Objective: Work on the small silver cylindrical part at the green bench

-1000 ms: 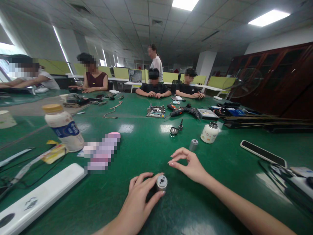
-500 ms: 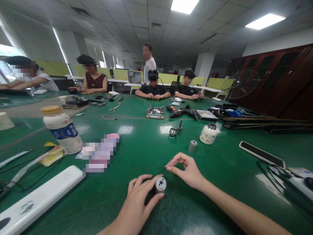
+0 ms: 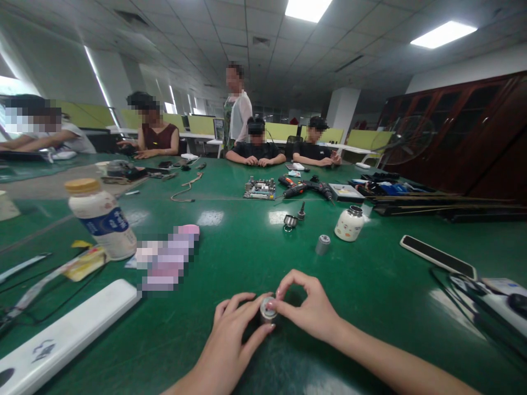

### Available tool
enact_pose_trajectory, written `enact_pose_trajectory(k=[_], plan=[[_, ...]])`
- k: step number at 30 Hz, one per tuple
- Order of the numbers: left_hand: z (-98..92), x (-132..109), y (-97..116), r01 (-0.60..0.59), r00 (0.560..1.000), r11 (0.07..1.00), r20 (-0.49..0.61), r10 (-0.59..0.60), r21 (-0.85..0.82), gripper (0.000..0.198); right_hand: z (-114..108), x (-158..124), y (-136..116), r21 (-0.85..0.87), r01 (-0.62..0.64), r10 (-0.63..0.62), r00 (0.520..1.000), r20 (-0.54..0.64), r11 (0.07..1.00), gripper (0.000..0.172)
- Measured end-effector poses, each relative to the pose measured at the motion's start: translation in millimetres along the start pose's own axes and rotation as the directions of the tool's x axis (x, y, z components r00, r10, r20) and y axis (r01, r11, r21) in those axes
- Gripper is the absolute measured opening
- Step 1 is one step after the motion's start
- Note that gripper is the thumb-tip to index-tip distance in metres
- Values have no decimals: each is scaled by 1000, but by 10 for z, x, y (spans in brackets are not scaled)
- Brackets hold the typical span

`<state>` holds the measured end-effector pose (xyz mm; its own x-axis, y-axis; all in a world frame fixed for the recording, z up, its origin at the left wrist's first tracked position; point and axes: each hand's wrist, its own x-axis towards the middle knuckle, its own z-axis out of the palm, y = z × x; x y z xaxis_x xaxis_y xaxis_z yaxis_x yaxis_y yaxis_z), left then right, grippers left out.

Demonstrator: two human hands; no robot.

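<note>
A small silver metal cylinder [image 3: 268,318] with holes in its round top stands upright on the green table near me. My left hand [image 3: 234,329] is closed around it, thumb on the near side and fingers on the far side. Over its top is my right hand [image 3: 310,307], thumb and index finger brought together in a pinch. The right thumb tip covers part of the top face. Whatever may be between those fingertips is too small or hidden. A similar metal cylinder [image 3: 323,244] stands farther off, beyond my right hand.
A white power strip [image 3: 78,340] and a bottle [image 3: 102,219] are at left. Farther ahead lie a circuit board [image 3: 259,188], power drills [image 3: 302,188], a metal cup-shaped part [image 3: 290,221] and a white jar [image 3: 348,224]. Co-workers sit across the table; another person [image 3: 239,112] stands behind.
My right hand has moved left and down, bringing its pinched fingertips onto the cylinder's top. My left hand keeps its hold. The standing person in the back has shifted left.
</note>
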<state>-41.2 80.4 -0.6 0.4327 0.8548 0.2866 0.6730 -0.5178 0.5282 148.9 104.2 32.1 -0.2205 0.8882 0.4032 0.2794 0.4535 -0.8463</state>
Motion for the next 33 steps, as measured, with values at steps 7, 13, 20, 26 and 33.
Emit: enact_pose_trajectory(k=[7,13,20,26,33], plan=[[5,-2,-14,-1,1000,1000,-6,1,5,38,14,-28,-23,8,71,-71,991,115,997,3],[7,-7,-18,9,1000,1000,8,-9,8,42,-123,111,62,118,52,-50,999,-20,992,12],[6,5,-7,29,999,1000,29,-29,1,42,-409,220,512,-72,-18,41,944,328,997,14],[-4,8,4,35,999,999,26,-36,9,43,-395,181,633,-22,-52,56,941,333,998,19],[6,6,-6,16,1000,1000,-3,-16,13,41,-113,128,174,265,-59,48,998,49,962,19]])
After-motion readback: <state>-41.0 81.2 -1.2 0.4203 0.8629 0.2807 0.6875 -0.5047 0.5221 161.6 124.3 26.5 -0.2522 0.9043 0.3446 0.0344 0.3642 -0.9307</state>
